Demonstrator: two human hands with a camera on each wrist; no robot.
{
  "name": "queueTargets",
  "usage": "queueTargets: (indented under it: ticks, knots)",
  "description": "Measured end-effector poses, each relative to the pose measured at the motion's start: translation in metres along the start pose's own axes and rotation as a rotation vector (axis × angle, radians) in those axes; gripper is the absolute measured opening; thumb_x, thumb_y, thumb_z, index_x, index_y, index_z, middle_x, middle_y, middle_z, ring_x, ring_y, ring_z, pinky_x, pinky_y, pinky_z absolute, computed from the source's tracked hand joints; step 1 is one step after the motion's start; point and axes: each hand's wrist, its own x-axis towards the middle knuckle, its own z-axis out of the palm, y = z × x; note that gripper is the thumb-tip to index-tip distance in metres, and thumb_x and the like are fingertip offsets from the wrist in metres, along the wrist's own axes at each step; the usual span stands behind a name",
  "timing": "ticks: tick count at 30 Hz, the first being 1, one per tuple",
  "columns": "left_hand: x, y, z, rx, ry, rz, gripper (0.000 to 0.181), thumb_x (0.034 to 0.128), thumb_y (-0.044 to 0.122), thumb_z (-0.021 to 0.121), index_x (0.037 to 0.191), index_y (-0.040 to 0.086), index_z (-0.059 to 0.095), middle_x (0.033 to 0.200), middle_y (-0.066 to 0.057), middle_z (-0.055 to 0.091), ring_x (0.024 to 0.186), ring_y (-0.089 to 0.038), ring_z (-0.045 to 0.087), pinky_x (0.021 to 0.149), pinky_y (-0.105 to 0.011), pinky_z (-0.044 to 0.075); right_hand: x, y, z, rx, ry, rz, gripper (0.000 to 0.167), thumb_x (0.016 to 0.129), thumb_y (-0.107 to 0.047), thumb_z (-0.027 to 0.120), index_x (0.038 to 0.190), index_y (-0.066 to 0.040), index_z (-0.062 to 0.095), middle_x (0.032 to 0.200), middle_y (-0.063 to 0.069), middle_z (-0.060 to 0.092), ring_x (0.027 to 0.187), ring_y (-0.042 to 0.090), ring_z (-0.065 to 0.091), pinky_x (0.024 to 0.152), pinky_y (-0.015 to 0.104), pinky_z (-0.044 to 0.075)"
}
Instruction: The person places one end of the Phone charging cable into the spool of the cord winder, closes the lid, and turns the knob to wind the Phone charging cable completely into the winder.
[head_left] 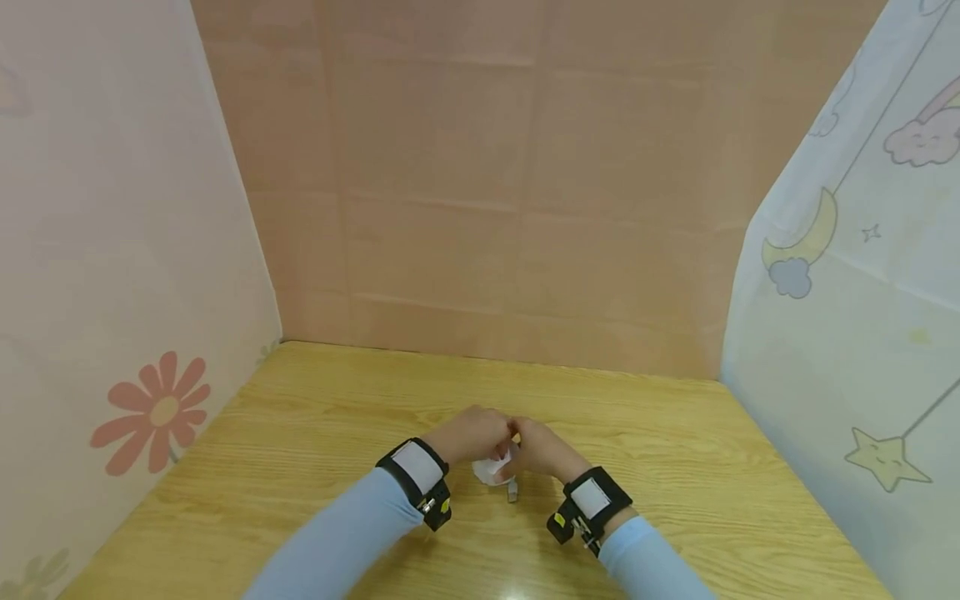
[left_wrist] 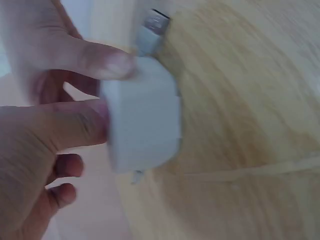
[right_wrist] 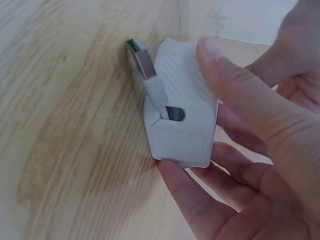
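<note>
Above the middle of the table, both hands hold a small white cable winder point(head_left: 491, 470), a flat many-sided case. My left hand point(head_left: 471, 434) pinches one edge of it; the thumb point(left_wrist: 75, 125) shows in the left wrist view. My right hand point(head_left: 546, 451) grips it too, thumb point(right_wrist: 235, 85) on the upper edge and a finger under the lower end. From a slot in the textured face point(right_wrist: 182, 145) a USB plug point(right_wrist: 145, 65) on a short white cable sticks out. A small light tip point(left_wrist: 136, 176) pokes from the case's other end. The left fingertips are partly hidden.
The wood-grain table point(head_left: 645, 433) reaches back to a tan sheet point(head_left: 450, 167). White printed sheets stand at the left point(head_left: 135, 208) and right point(head_left: 847, 333). Each wrist wears a black strap with a small camera.
</note>
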Motion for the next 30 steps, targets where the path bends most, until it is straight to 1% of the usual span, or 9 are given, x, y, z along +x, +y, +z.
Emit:
queueTargets:
  ticks: [2,4,8,11,16,19,24,27,30]
  knots:
    - [0.001,-0.003,0.006,-0.073,0.014,-0.034,0.018,0.0889,0.016,0.068,0.072,0.021,0.066,0.068,0.011,0.054,0.059,-0.002,0.042,0.056,-0.016,0.036,-0.001,-0.001,0.000,0.000,-0.002,0.001,0.068,0.064,-0.025,0.091,0.120,-0.004,0.058,0.115,0.007,0.062,0.101,0.022,0.058,0.090,0.045,0.048]
    - [0.002,-0.002,0.010,-0.193,0.024,-0.126,0.019,0.0877,0.012,0.066,0.070,0.017,0.062,0.062,0.009,0.046,0.055,-0.005,0.035,0.052,-0.019,0.031,-0.002,-0.002,-0.001,-0.005,0.001,-0.004,0.063,0.064,-0.024,0.091,0.114,-0.005,0.059,0.112,0.006,0.062,0.100,0.022,0.058,0.088,0.044,0.049]
    - [0.004,-0.002,0.017,-0.455,0.089,-0.330,0.013,0.0808,0.005,0.063,0.071,0.012,0.058,0.062,0.006,0.046,0.052,-0.007,0.037,0.048,-0.019,0.031,-0.002,-0.003,-0.001,-0.011,0.009,-0.006,0.057,0.063,-0.021,0.091,0.108,-0.006,0.059,0.110,0.007,0.061,0.098,0.022,0.056,0.086,0.043,0.048]
    - [0.003,-0.002,0.016,-0.569,0.105,-0.395,0.008,0.0785,0.002,0.062,0.078,0.009,0.060,0.066,0.005,0.051,0.054,-0.007,0.042,0.047,-0.020,0.035,-0.001,-0.004,0.000,-0.015,0.012,-0.008,0.056,0.063,-0.020,0.091,0.107,-0.005,0.059,0.110,0.008,0.061,0.098,0.024,0.056,0.085,0.043,0.048]
    - [-0.004,-0.013,0.001,-0.720,-0.022,-0.348,0.007,0.0923,0.005,0.057,0.091,0.006,0.064,0.066,0.000,0.063,0.052,-0.010,0.054,0.051,-0.026,0.048,0.000,-0.004,0.002,-0.027,0.009,0.001,0.056,0.064,-0.022,0.091,0.108,-0.005,0.059,0.110,0.008,0.061,0.099,0.024,0.057,0.085,0.042,0.049]
    - [-0.006,-0.021,-0.014,-0.755,-0.060,-0.287,0.013,0.0969,0.006,0.052,0.097,0.006,0.065,0.074,-0.003,0.067,0.058,-0.014,0.061,0.057,-0.029,0.051,-0.001,-0.004,0.001,-0.034,0.013,0.016,0.058,0.063,-0.024,0.091,0.108,-0.005,0.059,0.109,0.007,0.061,0.097,0.023,0.057,0.084,0.042,0.049]
    - [-0.004,-0.024,-0.030,-0.570,-0.010,-0.180,0.012,0.0963,0.010,0.058,0.098,0.012,0.069,0.092,0.002,0.068,0.081,-0.010,0.061,0.070,-0.024,0.049,-0.002,-0.002,-0.001,-0.040,0.017,0.013,0.064,0.063,-0.024,0.091,0.114,-0.002,0.058,0.114,0.009,0.061,0.100,0.023,0.057,0.088,0.044,0.048]
    - [-0.003,-0.017,-0.030,-0.399,0.004,-0.101,0.019,0.0909,0.001,0.062,0.096,0.016,0.072,0.099,0.007,0.068,0.090,-0.006,0.060,0.078,-0.021,0.049,-0.003,-0.001,-0.002,-0.035,0.014,-0.001,0.070,0.063,-0.024,0.091,0.120,-0.002,0.057,0.118,0.010,0.061,0.106,0.024,0.057,0.092,0.047,0.047]
    - [-0.003,-0.008,-0.025,-0.196,-0.020,-0.008,0.025,0.0867,-0.002,0.066,0.094,0.020,0.075,0.097,0.011,0.069,0.089,-0.004,0.062,0.077,-0.019,0.049,-0.003,0.001,-0.003,-0.017,0.002,-0.012,0.074,0.065,-0.024,0.090,0.127,-0.003,0.055,0.122,0.010,0.061,0.108,0.025,0.058,0.094,0.047,0.047]
